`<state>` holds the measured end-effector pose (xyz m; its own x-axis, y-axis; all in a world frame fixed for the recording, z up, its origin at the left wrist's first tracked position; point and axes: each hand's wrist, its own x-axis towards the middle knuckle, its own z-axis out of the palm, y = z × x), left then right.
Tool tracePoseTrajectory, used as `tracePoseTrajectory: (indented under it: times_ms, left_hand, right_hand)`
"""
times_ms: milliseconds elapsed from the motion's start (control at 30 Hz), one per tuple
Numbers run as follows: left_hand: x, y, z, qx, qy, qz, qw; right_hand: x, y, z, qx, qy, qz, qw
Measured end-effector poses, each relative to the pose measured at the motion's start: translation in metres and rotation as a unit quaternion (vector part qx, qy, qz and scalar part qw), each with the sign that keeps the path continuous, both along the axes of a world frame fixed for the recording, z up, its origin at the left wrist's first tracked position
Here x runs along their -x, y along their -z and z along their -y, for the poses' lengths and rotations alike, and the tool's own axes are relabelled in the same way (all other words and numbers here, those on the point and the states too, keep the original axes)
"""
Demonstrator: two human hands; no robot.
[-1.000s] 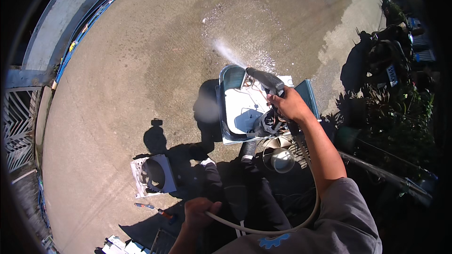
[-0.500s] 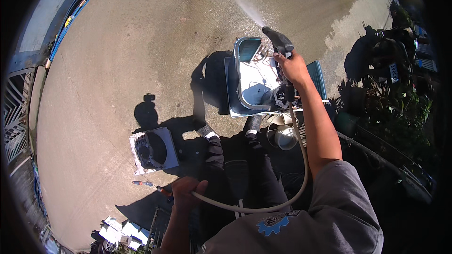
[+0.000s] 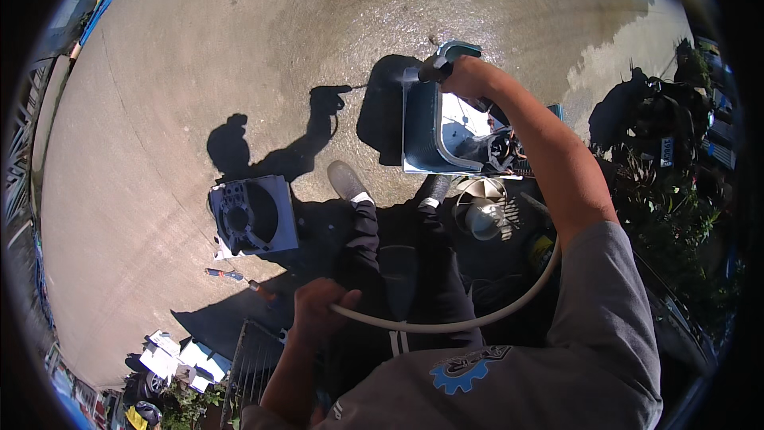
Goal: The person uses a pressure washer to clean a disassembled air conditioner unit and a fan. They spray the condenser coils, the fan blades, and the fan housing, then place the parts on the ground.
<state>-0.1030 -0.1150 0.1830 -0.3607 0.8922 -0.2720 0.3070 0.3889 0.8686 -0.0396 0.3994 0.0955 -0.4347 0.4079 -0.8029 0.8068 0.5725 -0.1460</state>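
Observation:
Ahead of me stands an opened air-conditioner outdoor unit, with a curved finned coil (image 3: pixel 423 123) along its left side and a white inner surface (image 3: pixel 463 121). My right hand (image 3: pixel 471 80) is closed around a black spray gun (image 3: pixel 432 70) above the coil's far end. The nozzle points left, and a short whitish spray shows at its tip. A pale hose (image 3: pixel 446 325) curves from under my right arm to my left hand (image 3: pixel 320 308), whose fingers are wrapped round it in front of my lap. The gun's handle is mostly hidden by my right hand.
A white panel with a round black fan opening (image 3: pixel 253 216) lies on the concrete at left, with a screwdriver (image 3: pixel 224 274) near it. Pale fan blades (image 3: pixel 484 215) lie by my right foot. Plants (image 3: pixel 676 199) line the right side; white boxes (image 3: pixel 161 357) stand lower left.
My right hand has drawn the spray gun back and left, from beyond the unit to over its coil. The spray has swung from far ahead to leftward. My left hand still grips the hose.

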Motion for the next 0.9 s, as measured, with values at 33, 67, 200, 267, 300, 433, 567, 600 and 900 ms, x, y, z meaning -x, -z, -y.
tracePoseTrajectory:
  times_ms: [33,67,200,267,300,433,567,600,900]
  left_hand:
    - [0.000,0.003,0.002,-0.010,-0.013,0.010,1.000]
    - [-0.001,0.005,0.005,-0.020,-0.026,0.020,0.999]
    - [0.007,0.009,0.022,-0.003,-0.044,0.015,0.999]
    - [0.014,0.010,0.034,0.022,-0.053,0.023,0.998]
    - [0.017,0.010,0.041,0.035,-0.055,0.024,0.998]
    - [0.027,0.010,0.066,0.074,-0.114,0.061,0.989]
    - [0.030,0.024,0.063,0.084,-0.115,0.106,0.984]
    - [0.028,0.027,0.057,0.085,-0.101,0.113,0.985]
    - [0.044,0.054,0.029,0.077,-0.086,0.129,0.985]
  right_hand:
    - [0.015,0.006,0.004,0.021,-0.031,0.033,0.999]
    - [0.029,0.011,0.011,0.048,-0.064,0.058,0.995]
    - [0.040,0.038,0.075,-0.005,-0.087,0.082,0.993]
    - [0.042,0.057,0.095,-0.020,-0.055,0.096,0.994]
    - [0.045,0.068,0.096,-0.035,-0.036,0.096,0.994]
    - [0.090,0.114,0.054,-0.057,-0.034,0.073,0.995]
    - [0.147,0.141,-0.007,0.003,-0.114,0.194,0.974]
    - [0.152,0.144,-0.014,0.006,-0.093,0.204,0.975]
    - [0.187,0.164,-0.029,-0.011,-0.109,0.226,0.968]
